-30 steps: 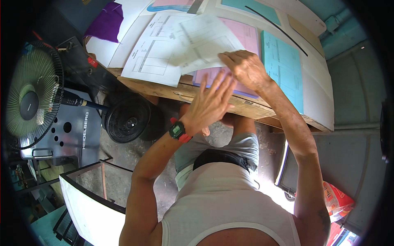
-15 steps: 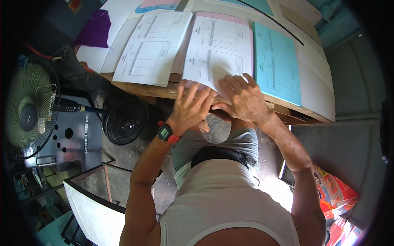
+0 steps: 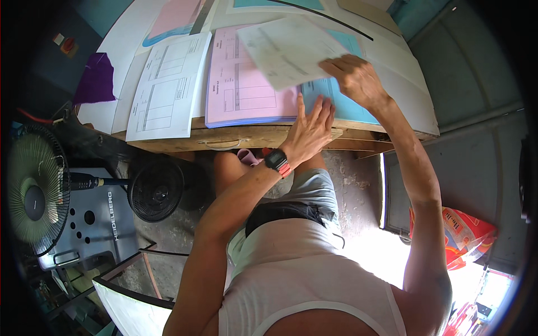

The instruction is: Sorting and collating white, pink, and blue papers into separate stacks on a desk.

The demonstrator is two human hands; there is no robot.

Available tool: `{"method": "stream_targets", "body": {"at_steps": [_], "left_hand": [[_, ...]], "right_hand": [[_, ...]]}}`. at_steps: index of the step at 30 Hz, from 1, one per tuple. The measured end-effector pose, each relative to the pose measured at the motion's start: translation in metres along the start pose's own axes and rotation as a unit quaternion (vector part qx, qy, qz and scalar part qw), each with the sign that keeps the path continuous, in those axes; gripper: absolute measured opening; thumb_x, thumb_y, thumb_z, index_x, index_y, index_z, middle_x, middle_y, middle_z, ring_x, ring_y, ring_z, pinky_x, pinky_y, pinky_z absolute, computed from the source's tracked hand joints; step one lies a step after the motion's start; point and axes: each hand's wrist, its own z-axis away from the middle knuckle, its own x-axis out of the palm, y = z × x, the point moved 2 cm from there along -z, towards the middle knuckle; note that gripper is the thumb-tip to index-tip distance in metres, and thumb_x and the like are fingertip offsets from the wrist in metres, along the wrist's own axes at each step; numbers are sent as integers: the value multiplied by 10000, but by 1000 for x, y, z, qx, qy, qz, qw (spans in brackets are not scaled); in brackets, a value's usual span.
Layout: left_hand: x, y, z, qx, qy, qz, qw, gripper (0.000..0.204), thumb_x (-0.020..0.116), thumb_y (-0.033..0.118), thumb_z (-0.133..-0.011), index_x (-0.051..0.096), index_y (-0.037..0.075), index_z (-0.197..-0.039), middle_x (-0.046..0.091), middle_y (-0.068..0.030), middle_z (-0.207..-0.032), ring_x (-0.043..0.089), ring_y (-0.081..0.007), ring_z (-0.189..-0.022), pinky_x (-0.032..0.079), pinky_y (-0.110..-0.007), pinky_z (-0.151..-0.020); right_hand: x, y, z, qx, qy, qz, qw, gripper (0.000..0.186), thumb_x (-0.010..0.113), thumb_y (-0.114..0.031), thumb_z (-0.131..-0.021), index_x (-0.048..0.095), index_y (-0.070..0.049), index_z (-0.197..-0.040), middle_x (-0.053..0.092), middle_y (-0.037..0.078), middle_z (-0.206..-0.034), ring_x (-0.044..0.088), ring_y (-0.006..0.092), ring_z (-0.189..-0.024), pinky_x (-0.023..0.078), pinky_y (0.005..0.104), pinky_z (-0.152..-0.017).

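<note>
At the far left, an upright fan faces the work area. A purple cloth hangs over the left edge of the surface. A second, black fan sits lower, beside the surface. Next is a stack of white printed forms, its near end overhanging the front edge. Right of it, just beside, lies a pink stack of similar forms. The loose sheet, blurred, is raised and tilted above the pink stack and a blue-green stack to its right. The left hand is palm down with fingers spread, at the boundary between these two stacks; from here I cannot tell whether it presses on either. The right hand has its fingers bent, pinching the loose sheet's lower right edge. A red bag stands at far right.
</note>
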Motion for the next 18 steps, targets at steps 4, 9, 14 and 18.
{"method": "stream_targets", "body": {"at_steps": [4, 9, 14, 18], "left_hand": [[2, 8, 19, 65, 79, 26, 994, 259, 686, 196, -872, 711, 36, -1074, 620, -92, -1156, 554, -267, -1159, 369, -711, -1065], [-10, 5, 5, 73, 105, 111, 985, 190, 702, 181, -859, 743, 70, -1008, 644, -15, -1084, 546, -237, -1066, 452, -603, -980], [-42, -22, 18, -19, 137, 86, 987, 329, 756, 239, -850, 728, 87, -1141, 676, -13, -1138, 561, -228, -1110, 420, -517, -1008], [-96, -87, 71, -80, 133, 49, 987, 472, 794, 320, -850, 698, 66, -1237, 698, -71, -1194, 632, -302, -1120, 437, -490, -1039]], "right_hand": [[8, 2, 73, 95, -26, -38, 994, 311, 603, 49, -774, 709, -45, -1051, 753, 110, -964, 708, 300, -819, 578, 392, -719], [-26, -35, 124, 165, -93, -80, 979, 305, 669, 0, -813, 691, -36, -1115, 740, 144, -1042, 708, 299, -925, 567, 405, -851], [-36, -61, 107, 133, -144, -106, 975, 367, 738, -198, -866, 676, -37, -1190, 672, 163, -1239, 637, 300, -1137, 445, 462, -1062], [-28, -47, 122, 138, -134, -90, 977, 352, 732, -130, -859, 675, -30, -1191, 695, 171, -1189, 669, 311, -1076, 492, 440, -1020]]}}
